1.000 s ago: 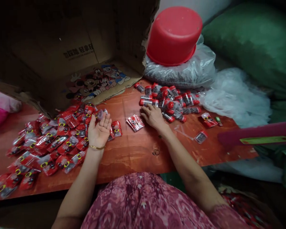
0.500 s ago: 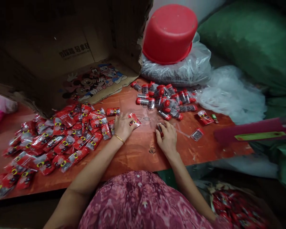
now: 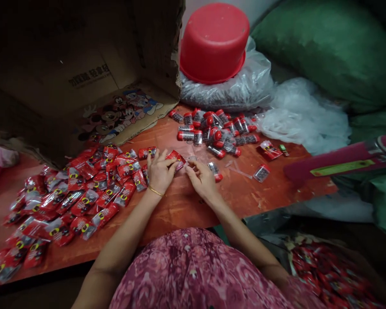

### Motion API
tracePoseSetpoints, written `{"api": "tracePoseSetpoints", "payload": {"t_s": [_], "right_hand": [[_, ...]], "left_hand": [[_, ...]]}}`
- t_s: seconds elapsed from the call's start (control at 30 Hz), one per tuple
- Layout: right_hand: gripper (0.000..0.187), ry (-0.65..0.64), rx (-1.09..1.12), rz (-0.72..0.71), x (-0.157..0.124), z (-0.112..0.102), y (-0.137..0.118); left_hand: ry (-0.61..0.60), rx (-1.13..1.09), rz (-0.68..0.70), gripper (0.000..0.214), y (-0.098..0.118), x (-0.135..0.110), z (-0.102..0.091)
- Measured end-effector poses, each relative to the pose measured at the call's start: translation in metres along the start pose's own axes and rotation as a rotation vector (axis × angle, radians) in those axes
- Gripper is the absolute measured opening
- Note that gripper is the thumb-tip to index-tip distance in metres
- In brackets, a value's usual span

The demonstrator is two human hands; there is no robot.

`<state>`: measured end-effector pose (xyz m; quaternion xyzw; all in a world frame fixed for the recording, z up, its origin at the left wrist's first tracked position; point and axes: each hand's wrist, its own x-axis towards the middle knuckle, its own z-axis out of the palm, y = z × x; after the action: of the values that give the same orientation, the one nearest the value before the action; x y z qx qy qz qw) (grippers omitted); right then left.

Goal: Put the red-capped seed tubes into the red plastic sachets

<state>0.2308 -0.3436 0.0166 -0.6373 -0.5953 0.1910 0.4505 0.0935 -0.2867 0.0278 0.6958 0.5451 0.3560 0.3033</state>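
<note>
A small red printed plastic packet (image 3: 174, 155) is between my hands, low over the table. My left hand (image 3: 161, 172) is closed on it, thumb and fingers at its near side. My right hand (image 3: 202, 178) pinches at the packet's right edge with thumb and fingertips. Just right of that hand lies a clear little jar with a red cap and dark contents (image 3: 215, 171). Beyond both hands is a heap of similar red-capped jars (image 3: 217, 134). To the left spreads a pile of filled red packets (image 3: 86, 199).
An open cardboard box (image 3: 128, 116) lies on its side at the back left. A red plastic basin (image 3: 215, 40) sits upside down on a clear bag (image 3: 225, 95). A dark pink bar (image 3: 334, 161) juts in from the right. The orange table (image 3: 183, 210) ends near my body.
My right hand has let go of the small jar, which now lies on the table, and has moved left to the packet's edge. The view has shifted slightly.
</note>
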Motion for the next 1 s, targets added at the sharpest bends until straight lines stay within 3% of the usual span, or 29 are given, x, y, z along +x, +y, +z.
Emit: {"api": "tracePoseSetpoints", "payload": {"t_s": [0.17,0.33,0.47,0.57,0.7,0.8,0.87,1.0], "right_hand": [[0.03,0.008,0.278,0.193,0.019,0.023,0.006],[0.041,0.011,0.26,0.217,0.022,0.026,0.02],[0.043,-0.007,0.168,0.204,0.02,0.024,0.021],[0.037,0.065,0.058,0.18,0.026,0.016,0.022],[0.035,0.12,0.178,0.178,0.033,0.003,0.026],[0.038,0.13,0.248,0.192,0.03,-0.002,0.024],[0.039,0.15,0.23,0.191,0.024,-0.002,0.019],[0.038,0.154,0.238,0.136,0.009,0.001,0.005]], "left_hand": [[-0.023,-0.079,-0.003,0.013,0.006,-0.004,-0.002],[0.002,-0.045,-0.017,0.032,0.002,-0.003,0.004],[-0.061,0.022,-0.02,0.008,-0.004,0.0,0.01],[-0.061,0.023,-0.042,0.003,-0.007,0.003,0.014],[0.007,0.074,-0.014,0.035,0.001,0.005,0.013],[0.086,-0.056,-0.013,0.031,0.015,0.002,0.007],[0.045,-0.174,-0.051,0.019,0.025,-0.002,0.003],[-0.167,-0.392,-0.301,0.028,0.035,-0.011,0.002]]}}
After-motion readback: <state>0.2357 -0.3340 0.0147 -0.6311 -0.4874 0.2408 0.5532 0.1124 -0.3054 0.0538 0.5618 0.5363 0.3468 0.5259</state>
